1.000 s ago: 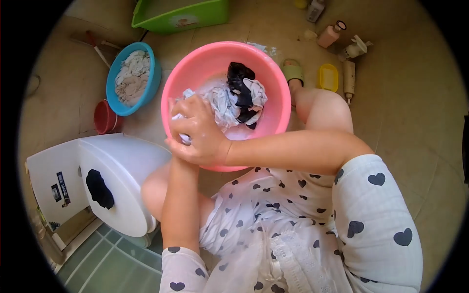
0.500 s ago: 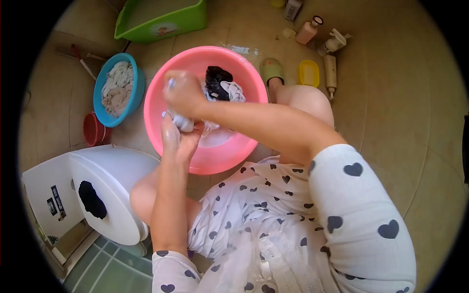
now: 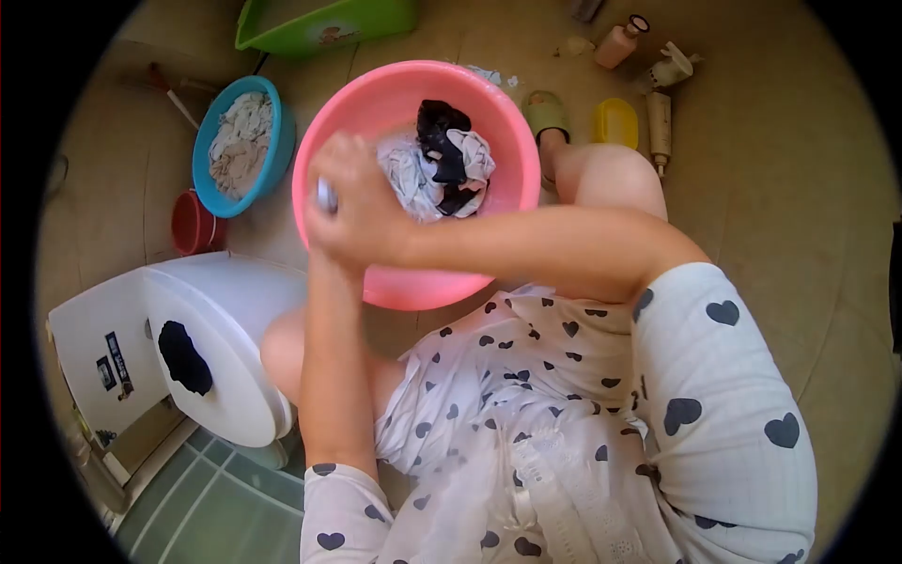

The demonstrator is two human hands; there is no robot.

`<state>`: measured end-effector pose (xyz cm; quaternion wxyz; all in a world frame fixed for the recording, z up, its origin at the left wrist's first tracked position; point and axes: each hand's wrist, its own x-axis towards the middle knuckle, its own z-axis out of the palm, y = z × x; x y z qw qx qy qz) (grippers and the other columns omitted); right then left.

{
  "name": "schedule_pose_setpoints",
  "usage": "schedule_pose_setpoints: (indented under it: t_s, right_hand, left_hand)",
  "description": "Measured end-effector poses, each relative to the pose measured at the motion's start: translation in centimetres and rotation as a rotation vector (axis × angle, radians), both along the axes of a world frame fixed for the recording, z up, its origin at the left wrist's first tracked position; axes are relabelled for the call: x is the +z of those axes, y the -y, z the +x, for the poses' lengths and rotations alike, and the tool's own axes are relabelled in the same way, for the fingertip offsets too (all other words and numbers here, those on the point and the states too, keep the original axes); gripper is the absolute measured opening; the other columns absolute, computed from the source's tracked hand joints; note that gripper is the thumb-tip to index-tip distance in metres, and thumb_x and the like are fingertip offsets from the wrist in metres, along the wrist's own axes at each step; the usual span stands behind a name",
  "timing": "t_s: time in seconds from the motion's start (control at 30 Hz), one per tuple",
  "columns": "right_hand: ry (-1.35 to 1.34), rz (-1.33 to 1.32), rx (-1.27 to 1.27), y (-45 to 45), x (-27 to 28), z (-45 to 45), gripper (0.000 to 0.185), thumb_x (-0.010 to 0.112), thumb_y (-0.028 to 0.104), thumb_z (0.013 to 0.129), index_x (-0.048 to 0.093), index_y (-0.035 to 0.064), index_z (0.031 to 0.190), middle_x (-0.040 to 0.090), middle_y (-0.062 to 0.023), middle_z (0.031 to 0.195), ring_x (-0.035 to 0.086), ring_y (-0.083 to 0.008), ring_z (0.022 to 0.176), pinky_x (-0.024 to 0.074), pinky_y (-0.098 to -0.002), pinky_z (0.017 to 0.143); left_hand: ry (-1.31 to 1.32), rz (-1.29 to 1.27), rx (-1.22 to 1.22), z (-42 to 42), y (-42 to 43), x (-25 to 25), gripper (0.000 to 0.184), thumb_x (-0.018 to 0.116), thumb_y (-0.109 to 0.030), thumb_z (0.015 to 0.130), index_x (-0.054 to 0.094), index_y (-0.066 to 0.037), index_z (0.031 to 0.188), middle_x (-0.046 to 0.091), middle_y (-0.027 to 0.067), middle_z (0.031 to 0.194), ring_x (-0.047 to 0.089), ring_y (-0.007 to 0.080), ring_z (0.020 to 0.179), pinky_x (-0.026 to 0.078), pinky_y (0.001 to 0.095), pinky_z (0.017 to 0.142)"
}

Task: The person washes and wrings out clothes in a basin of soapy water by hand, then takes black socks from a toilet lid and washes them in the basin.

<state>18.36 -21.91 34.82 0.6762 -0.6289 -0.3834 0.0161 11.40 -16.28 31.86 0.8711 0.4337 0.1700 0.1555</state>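
Observation:
My right hand [image 3: 362,207] is closed in a fist over the left side of the pink basin [image 3: 413,289], its fingers smeared by motion. A bit of white cloth [image 3: 326,195] shows at its fingers. Directly beneath it is my left hand [image 3: 334,261], pressed against the same cloth; its fingers are mostly hidden behind the right hand. Inside the basin, beside my right hand, lie a wet pale cloth [image 3: 410,179] and a black garment [image 3: 442,141] bunched together with a light grey piece [image 3: 475,155].
A blue basin [image 3: 280,155] of light laundry and a red bucket [image 3: 193,226] stand left. Near them is a white appliance [image 3: 225,348] with a black cloth [image 3: 184,359] on it. A green tub [image 3: 329,36] is behind. Bottles [image 3: 617,45] and a yellow dish [image 3: 615,124] sit right.
My right hand has come down over my left, covering most of the white cloth seen between them before. The view has shifted, so the basin sits slightly higher and further right.

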Motion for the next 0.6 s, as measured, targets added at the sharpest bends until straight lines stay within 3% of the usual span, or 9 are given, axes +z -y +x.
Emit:
schedule_pose_setpoints:
  t_s: [0.1,0.17,0.27,0.3,0.37,0.43,0.53,0.57,0.6]
  right_hand:
    - [0.268,0.045,0.293,2.2,1.1,-0.1,0.011,0.063,0.01,0.059,0.057,0.0111,0.069,0.054,-0.0102,0.076,0.052,-0.0288,0.081,0.0424,-0.0424,0.073]
    - [0.118,-0.177,0.162,-1.0,-2.0,3.9,0.008,0.062,0.013,0.06,0.055,0.013,0.063,0.051,-0.0084,0.071,0.051,-0.0275,0.075,0.0399,-0.0415,0.066]
    - [-0.117,-0.109,-0.074,-2.7,-2.0,3.9,0.008,0.061,0.014,0.063,0.054,0.0139,0.058,0.052,-0.0064,0.069,0.051,-0.0262,0.072,0.0384,-0.0416,0.06]
    - [-0.205,-0.022,-0.159,-2.6,-1.7,2.9,0.009,0.061,0.014,0.064,0.054,0.0139,0.057,0.052,-0.0059,0.069,0.052,-0.0259,0.072,0.0382,-0.0419,0.059]
    - [-0.003,-0.063,-0.04,-0.5,-0.6,-0.9,0.008,0.059,0.012,0.067,0.055,0.0065,0.062,0.056,-0.0117,0.073,0.054,-0.0313,0.073,0.0432,-0.0411,0.065]
    - [0.066,-0.145,0.059,0.4,-0.2,-1.1,0.011,0.058,0.012,0.069,0.055,0.0034,0.063,0.058,-0.0133,0.074,0.055,-0.0347,0.075,0.0451,-0.0426,0.069]
    - [-0.035,-0.335,0.166,-0.5,0.6,3.8,0.015,0.056,0.014,0.07,0.052,0.0052,0.058,0.057,-0.0094,0.068,0.052,-0.0367,0.08,0.0434,-0.0484,0.068]
    - [-0.362,-0.35,0.169,-1.0,1.7,5.2,0.012,0.056,0.014,0.071,0.054,0.0048,0.064,0.056,-0.0135,0.072,0.051,-0.0366,0.082,0.0429,-0.046,0.074]
    - [-0.267,-0.243,0.107,-1.3,1.2,4.8,0.01,0.056,0.014,0.07,0.056,0.0053,0.066,0.055,-0.015,0.074,0.051,-0.0366,0.082,0.0428,-0.0452,0.074]
  left_hand:
    - [0.203,-0.209,-0.072,-1.2,-1.5,-4.9,0.028,0.044,-0.033,0.093,0.05,-0.012,0.11,0.056,0.005,0.104,0.056,0.0181,0.09,0.049,0.0338,0.075]
    - [-0.349,-0.495,0.35,2.3,2.8,3.3,0.037,0.051,-0.038,0.09,0.049,-0.01,0.113,0.056,0.0063,0.102,0.055,0.0204,0.092,0.05,0.035,0.081]
    - [-0.365,-0.307,0.286,2.6,2.1,2.9,0.04,0.05,-0.039,0.09,0.048,-0.008,0.115,0.055,0.0061,0.104,0.055,0.0202,0.092,0.049,0.0339,0.081]
    - [-0.344,-0.405,0.342,3.0,2.6,4.5,0.026,0.042,-0.029,0.093,0.051,-0.011,0.11,0.055,0.0061,0.106,0.056,0.0189,0.095,0.049,0.0329,0.079]
    - [0.063,-0.487,0.019,0.2,-0.4,-0.2,0.026,0.042,-0.028,0.093,0.051,-0.01,0.11,0.055,0.0074,0.107,0.056,0.0199,0.096,0.05,0.034,0.08]
    - [0.041,-0.298,-0.12,-0.2,-1.3,-0.5,0.026,0.04,-0.027,0.093,0.05,-0.009,0.11,0.054,0.0088,0.108,0.056,0.0213,0.096,0.049,0.0348,0.08]
    - [-0.311,-0.441,0.312,2.9,3.8,5.5,0.027,0.039,-0.027,0.094,0.05,-0.01,0.111,0.055,0.0091,0.107,0.056,0.022,0.095,0.049,0.0352,0.081]
    - [-0.354,-0.411,0.264,2.3,2.4,3.1,0.031,0.038,-0.032,0.094,0.049,-0.01,0.113,0.055,0.008,0.106,0.056,0.0233,0.097,0.049,0.0362,0.081]
    - [-0.346,-0.424,0.295,2.3,2.5,3.9,0.032,0.04,-0.032,0.094,0.049,-0.009,0.114,0.055,0.0074,0.105,0.056,0.0223,0.098,0.048,0.0352,0.081]
